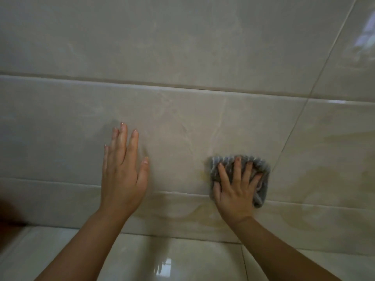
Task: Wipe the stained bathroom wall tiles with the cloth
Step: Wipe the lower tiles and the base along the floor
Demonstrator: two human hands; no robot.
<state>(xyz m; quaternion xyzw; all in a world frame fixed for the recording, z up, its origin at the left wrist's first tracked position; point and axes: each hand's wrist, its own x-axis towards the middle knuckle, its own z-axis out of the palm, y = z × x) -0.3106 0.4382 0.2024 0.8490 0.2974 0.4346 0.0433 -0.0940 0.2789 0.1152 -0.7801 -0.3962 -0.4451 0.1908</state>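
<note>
While left hand [123, 179] rests flat on tiles [182, 128], right hand [235, 191] presses cloth [262, 194] under spread fingers [236, 171]

a home bathroom: glossy beige marbled wall tiles [182, 47], grout lines [154, 87]

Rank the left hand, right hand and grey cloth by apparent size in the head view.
1. left hand
2. right hand and grey cloth: about alike, since the hand covers much of the cloth.
</note>
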